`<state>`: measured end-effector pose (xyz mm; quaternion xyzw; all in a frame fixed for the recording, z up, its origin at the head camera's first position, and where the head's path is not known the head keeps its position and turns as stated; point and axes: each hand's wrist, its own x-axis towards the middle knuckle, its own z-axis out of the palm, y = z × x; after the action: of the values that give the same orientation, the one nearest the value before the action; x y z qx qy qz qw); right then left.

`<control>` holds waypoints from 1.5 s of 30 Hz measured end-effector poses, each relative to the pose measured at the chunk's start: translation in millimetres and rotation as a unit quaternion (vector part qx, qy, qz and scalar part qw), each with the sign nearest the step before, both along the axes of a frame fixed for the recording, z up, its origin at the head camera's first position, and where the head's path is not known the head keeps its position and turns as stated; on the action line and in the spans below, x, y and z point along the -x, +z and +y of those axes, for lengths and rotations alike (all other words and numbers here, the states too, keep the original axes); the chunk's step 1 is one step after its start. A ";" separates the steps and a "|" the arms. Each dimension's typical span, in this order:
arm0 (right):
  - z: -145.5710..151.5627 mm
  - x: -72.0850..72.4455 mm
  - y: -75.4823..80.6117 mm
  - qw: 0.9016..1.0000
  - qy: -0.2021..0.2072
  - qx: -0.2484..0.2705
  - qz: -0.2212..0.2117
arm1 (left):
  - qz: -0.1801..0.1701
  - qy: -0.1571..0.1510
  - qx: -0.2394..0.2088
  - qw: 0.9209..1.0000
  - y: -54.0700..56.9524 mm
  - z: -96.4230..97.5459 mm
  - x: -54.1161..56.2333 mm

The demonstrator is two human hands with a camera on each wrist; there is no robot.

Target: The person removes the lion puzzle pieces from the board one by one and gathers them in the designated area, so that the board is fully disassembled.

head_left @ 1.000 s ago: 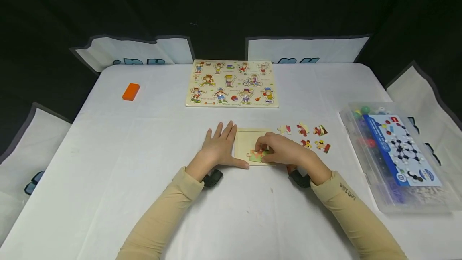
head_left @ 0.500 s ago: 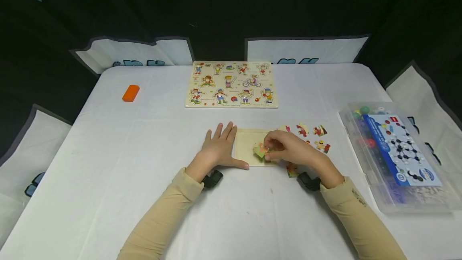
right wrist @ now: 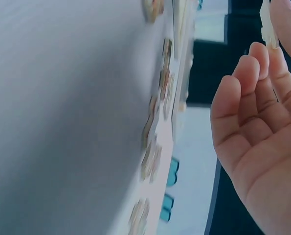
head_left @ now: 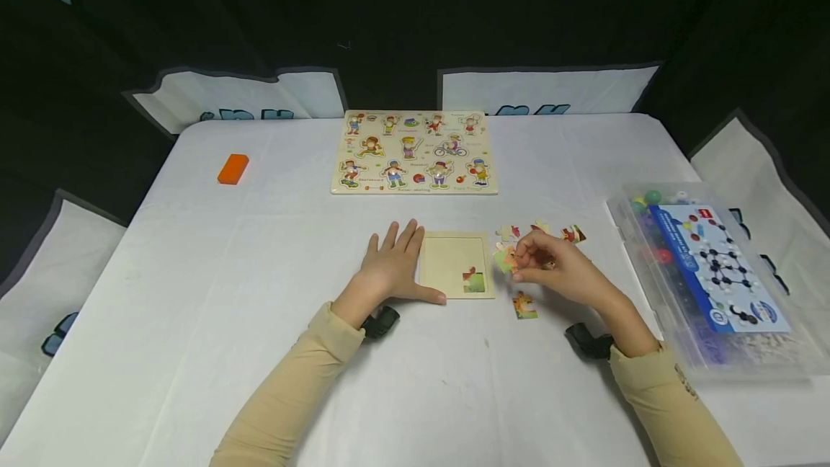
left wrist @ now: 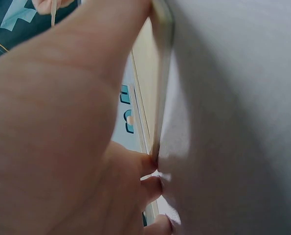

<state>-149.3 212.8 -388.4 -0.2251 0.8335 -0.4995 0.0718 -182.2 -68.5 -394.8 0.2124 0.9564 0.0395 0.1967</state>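
My left hand (head_left: 394, 265) lies spread flat at the left edge of a small square wooden puzzle tray (head_left: 447, 254), its thumb along the near edge. In the left wrist view the fingertips sit right at the side of the tray (left wrist: 155, 88). A single jigsaw piece (head_left: 474, 281), green and red, lies in the tray's near right corner. Between thumb and index finger, my right hand (head_left: 558, 269) pinches a green and orange jigsaw piece (head_left: 505, 259) just right of the tray. The right wrist view shows that pinched piece (right wrist: 267, 24) edge-on, above the cloth.
Several loose jigsaw pieces (head_left: 573, 234) lie right of the tray, partly hidden by my right hand; another piece (head_left: 524, 305) lies nearer. A large picture puzzle board (head_left: 415, 153) is behind. An orange block (head_left: 233, 168) sits far left, and a clear plastic case (head_left: 707, 287) at right.
My right hand has lifted the green and orange jigsaw piece out of the tray and carried it right, uncovering the piece in the corner. My left hand has stayed put.
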 end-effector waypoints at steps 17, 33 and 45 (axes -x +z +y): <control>52.7 -32.9 -7.9 0.995 -0.026 -0.082 -0.058 | 0.008 -0.002 -0.012 1.000 0.2 0.0 -0.7; 40.4 -17.4 15.4 0.971 0.006 -0.223 -0.080 | 0.005 0.000 -0.013 1.000 0.4 -0.8 -0.1; -33.4 14.8 17.8 0.965 0.091 -0.247 -0.006 | 0.004 0.000 -0.010 1.000 1.4 -0.4 -0.9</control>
<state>-164.1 179.4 -370.5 -0.2724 0.9063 -0.2712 0.1757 -181.3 -68.9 -393.4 0.2140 0.9568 0.0482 0.1908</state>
